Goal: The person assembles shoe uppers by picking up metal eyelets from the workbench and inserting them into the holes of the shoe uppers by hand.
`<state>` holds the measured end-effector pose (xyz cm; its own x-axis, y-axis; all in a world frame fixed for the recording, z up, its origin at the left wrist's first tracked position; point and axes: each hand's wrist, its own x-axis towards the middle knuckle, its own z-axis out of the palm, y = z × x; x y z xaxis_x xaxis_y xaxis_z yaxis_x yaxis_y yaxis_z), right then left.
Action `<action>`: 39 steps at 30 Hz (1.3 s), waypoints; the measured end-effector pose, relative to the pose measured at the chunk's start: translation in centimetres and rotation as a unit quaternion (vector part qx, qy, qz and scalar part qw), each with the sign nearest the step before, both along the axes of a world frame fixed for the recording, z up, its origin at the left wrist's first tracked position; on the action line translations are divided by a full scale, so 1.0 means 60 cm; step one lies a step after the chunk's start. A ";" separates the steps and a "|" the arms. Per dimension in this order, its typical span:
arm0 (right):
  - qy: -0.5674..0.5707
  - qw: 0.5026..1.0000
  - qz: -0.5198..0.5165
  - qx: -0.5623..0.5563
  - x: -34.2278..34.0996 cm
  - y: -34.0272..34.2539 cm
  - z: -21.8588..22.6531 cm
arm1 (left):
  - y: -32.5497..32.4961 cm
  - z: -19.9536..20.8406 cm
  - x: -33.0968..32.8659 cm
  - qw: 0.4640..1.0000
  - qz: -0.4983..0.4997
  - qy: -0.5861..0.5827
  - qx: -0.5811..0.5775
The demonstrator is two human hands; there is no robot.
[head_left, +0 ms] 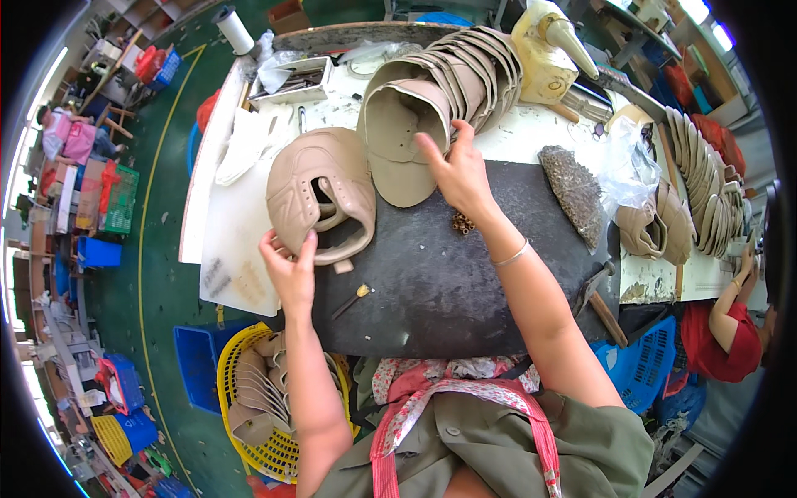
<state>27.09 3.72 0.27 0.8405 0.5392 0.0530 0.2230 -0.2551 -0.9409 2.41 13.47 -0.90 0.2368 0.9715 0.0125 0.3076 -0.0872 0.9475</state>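
Note:
My left hand (290,270) is closed on the rim of a beige shoe upper (328,158) with a lace opening, at the left edge of the black mat. Thumb and fingers pinch its edge. In front of me, a nested row of similar beige shoe uppers (473,70) leans back on the white tabletop. My right hand (461,170) is closed round the right edge of the nearest upper (403,178) in that row. Its thumb lies on the inner side, and the fingers are partly hidden behind the edge.
On the black mat (432,282) lie a small awl (353,300), a hammer (604,307) and a rough grey block (574,195). More uppers (706,183) stand at the right, near a co-worker in a red sleeve (718,340). A yellow basket (228,373) holds beige pieces at lower left.

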 end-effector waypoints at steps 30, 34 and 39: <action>-0.322 0.924 0.129 -0.159 -0.068 -0.191 -0.049 | -0.178 0.025 -0.014 0.919 -0.158 -0.298 -0.203; -0.208 0.968 0.134 -0.045 -0.096 -0.193 0.004 | -0.197 0.016 -0.002 0.920 -0.188 -0.279 -0.201; 0.149 0.960 0.171 0.165 -0.135 -0.192 0.020 | -0.206 0.015 0.008 0.927 -0.202 -0.235 -0.213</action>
<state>19.02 -7.80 1.48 0.6212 0.7819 0.0535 -0.0511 0.1085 -0.9928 2.92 1.11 0.00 0.6474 0.7455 -0.1584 -0.1239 0.3080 0.9433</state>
